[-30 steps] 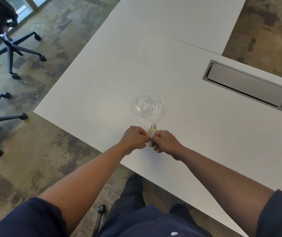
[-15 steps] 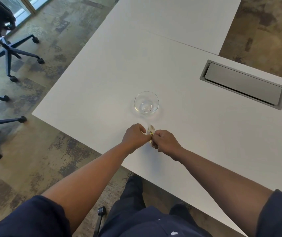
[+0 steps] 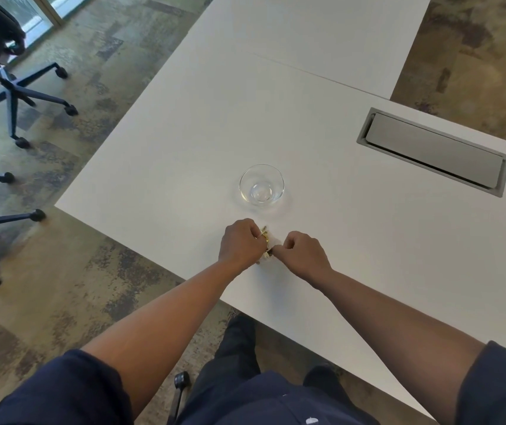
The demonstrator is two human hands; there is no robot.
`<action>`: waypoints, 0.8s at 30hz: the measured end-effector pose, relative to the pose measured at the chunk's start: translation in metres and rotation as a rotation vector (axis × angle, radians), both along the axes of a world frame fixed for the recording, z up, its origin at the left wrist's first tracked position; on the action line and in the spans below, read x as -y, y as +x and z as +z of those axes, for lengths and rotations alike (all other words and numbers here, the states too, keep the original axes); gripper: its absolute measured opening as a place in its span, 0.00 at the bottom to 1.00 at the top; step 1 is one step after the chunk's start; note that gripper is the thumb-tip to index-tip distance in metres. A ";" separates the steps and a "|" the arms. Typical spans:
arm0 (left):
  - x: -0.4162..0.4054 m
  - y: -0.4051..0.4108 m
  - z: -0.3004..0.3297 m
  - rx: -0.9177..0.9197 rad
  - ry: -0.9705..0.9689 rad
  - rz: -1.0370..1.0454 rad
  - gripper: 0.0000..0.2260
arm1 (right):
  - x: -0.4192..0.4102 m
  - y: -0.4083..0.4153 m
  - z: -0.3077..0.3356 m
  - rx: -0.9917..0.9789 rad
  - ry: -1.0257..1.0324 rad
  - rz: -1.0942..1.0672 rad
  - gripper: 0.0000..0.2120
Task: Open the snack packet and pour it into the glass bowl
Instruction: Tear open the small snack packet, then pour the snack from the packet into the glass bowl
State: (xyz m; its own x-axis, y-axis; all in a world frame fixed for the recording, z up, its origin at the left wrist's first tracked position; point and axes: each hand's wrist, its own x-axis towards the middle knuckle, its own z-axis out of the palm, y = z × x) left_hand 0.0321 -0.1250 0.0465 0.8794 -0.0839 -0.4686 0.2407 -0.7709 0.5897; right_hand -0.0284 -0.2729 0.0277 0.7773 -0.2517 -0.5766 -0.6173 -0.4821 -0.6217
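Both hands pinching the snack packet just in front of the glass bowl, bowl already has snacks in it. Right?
Not quite. The head view shows the glass bowl empty. The rest holds: left hand and right hand both pinch the snack packet just in front of the bowl.

My counter [image 3: 184,133] is plain white, and the glass bowl [image 3: 261,185] on it is clear and colourless. Just nearer me than the bowl, the snack packet [image 3: 267,243] shows gold and white. Right of the bowl sits a grey hatch [image 3: 432,151]; my sleeves [image 3: 61,391] are navy, and the floor [image 3: 46,286] is mottled brown-grey.
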 end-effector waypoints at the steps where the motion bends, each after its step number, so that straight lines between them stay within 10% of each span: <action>1: 0.001 -0.001 0.001 0.006 0.003 -0.016 0.03 | -0.002 0.002 0.001 0.012 -0.021 0.027 0.17; 17: 0.004 0.016 0.032 0.069 0.029 -0.191 0.05 | 0.016 0.011 0.002 0.120 0.164 -0.102 0.07; 24: 0.018 0.026 0.064 0.162 0.027 -0.409 0.03 | 0.029 0.002 -0.002 -0.112 0.804 -0.465 0.35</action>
